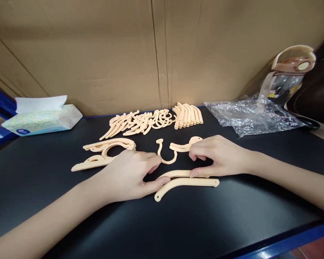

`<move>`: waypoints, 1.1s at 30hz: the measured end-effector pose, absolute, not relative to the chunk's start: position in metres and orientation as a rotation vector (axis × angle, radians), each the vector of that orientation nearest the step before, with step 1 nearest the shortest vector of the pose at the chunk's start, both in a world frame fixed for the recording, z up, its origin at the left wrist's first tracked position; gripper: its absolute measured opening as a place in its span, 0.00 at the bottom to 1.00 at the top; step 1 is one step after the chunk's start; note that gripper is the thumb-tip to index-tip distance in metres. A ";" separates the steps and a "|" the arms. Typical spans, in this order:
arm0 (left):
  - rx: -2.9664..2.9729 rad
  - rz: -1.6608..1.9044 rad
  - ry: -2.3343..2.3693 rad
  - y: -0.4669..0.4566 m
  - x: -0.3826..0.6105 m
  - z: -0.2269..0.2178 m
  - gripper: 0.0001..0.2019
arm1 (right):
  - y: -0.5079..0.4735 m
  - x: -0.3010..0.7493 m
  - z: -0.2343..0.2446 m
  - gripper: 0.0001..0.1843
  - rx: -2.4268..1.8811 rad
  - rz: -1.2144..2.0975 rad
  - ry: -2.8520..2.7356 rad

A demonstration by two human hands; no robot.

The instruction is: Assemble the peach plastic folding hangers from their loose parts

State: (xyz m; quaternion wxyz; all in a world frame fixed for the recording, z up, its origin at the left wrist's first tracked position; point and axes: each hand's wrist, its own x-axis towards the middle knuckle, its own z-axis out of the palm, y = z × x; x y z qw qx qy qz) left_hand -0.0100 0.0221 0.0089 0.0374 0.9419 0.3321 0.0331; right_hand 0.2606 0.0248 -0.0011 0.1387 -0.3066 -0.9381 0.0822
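My left hand (135, 172) rests with its thumb on the left end of a curved peach plastic hanger arm (175, 173); its index finger lies beside a hanger hook (169, 161). My right hand (218, 154) has its thumb on the right part of that same arm, while its bent fingers are over a small curved piece with a rounded end (179, 147). On both hands, thumb and fingers stand apart. A second hanger arm (194, 182) lies just in front, nearer to me, with holes at its ends. Folded hanger assemblies (90, 163) lie left of my left hand, partly hidden by it.
Farther back lie a pile of hooks and small curved pieces (143, 122) and a stack of hanger arms (188, 114). A tissue pack (43, 120) stands at left. Clear plastic bags (248, 117) and a drink bottle (288, 81) are at right. Cardboard (97, 54) backs the black table (178, 226).
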 end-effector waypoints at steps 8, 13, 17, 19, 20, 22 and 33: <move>2.899 0.147 0.991 0.023 -0.009 0.009 0.18 | 0.024 0.259 -0.002 0.19 -0.863 0.196 -2.708; 2.899 0.160 0.957 0.023 -0.010 0.009 0.15 | 0.024 0.260 -0.003 0.18 -0.873 0.196 -2.712; 2.879 0.153 0.923 0.023 -0.011 0.012 0.11 | 0.024 0.260 -0.002 0.17 -0.858 0.214 -2.723; 2.860 0.137 0.903 0.023 -0.011 0.014 0.10 | 0.024 0.260 -0.002 0.17 -0.859 0.216 -2.720; 2.853 0.129 0.898 0.023 -0.011 0.014 0.09 | 0.024 0.260 -0.002 0.17 -0.858 0.216 -2.719; 2.850 0.112 0.892 0.023 -0.011 0.016 0.08 | 0.024 0.260 -0.001 0.17 -0.856 0.208 -2.721; 2.899 0.107 0.832 0.024 -0.014 0.010 0.07 | 0.024 0.262 -0.001 0.20 -0.828 0.218 -2.720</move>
